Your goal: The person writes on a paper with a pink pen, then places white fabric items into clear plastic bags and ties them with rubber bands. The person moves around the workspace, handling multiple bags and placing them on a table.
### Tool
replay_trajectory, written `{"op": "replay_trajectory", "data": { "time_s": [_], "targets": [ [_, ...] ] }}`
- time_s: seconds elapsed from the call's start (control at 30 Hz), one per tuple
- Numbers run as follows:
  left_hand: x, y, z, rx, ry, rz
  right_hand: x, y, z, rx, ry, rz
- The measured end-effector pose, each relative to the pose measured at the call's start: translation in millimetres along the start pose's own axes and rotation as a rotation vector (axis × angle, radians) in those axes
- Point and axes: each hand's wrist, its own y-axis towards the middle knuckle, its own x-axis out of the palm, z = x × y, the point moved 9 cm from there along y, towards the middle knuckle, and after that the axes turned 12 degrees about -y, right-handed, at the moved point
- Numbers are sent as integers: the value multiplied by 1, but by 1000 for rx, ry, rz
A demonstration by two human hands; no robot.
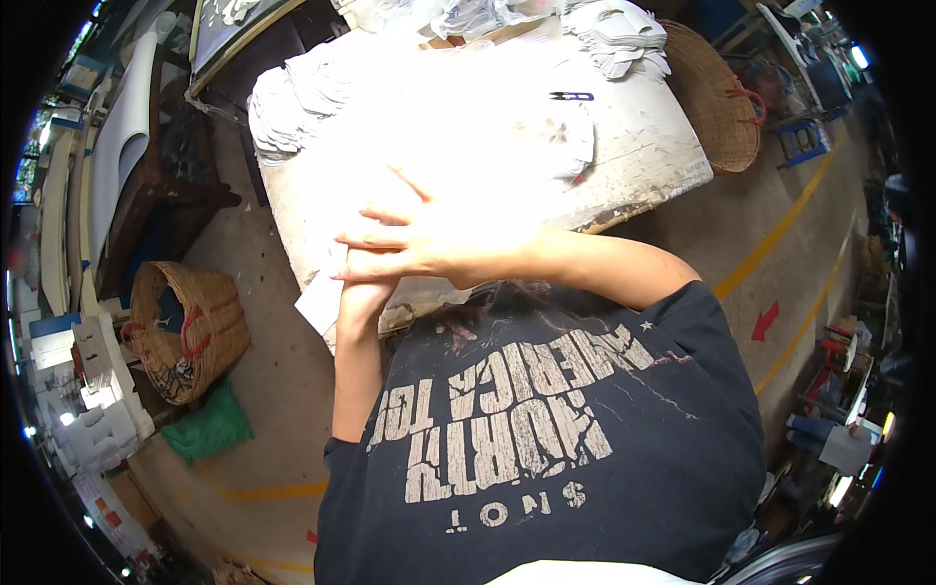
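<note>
My right hand (414, 239) reaches across to the left over the worktable (673, 166), its fingers stretched out and apart, lying over my left wrist and hand. My left hand (372, 291) is under it; its fingers are lost beneath the right hand and in strong glare. A white flat piece (317, 304) sticks out beside my left wrist, over the near table edge. Farther right on the table lie dark thread snips (571, 96), near a pale crumpled piece (575, 146). Glare washes out the middle of the table.
Stacked white cut pieces (297, 105) lie at the table's left, with another stack (616, 39) and clear plastic bags (473, 15) at the back. Wicker baskets stand right (717, 97) and left (210, 327). A green bag (210, 424) lies on the floor.
</note>
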Motion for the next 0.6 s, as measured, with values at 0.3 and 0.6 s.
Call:
{"op": "replay_trajectory", "data": {
  "time_s": [0.3, 0.6],
  "targets": [
    [48, -27, 19, -106, 1078, 2, 63, -29, 19, 106, -192, -174],
    [37, -36, 47, 6, 624, -230, 36, -37, 40, 294, -336, 352]
  ]
}}
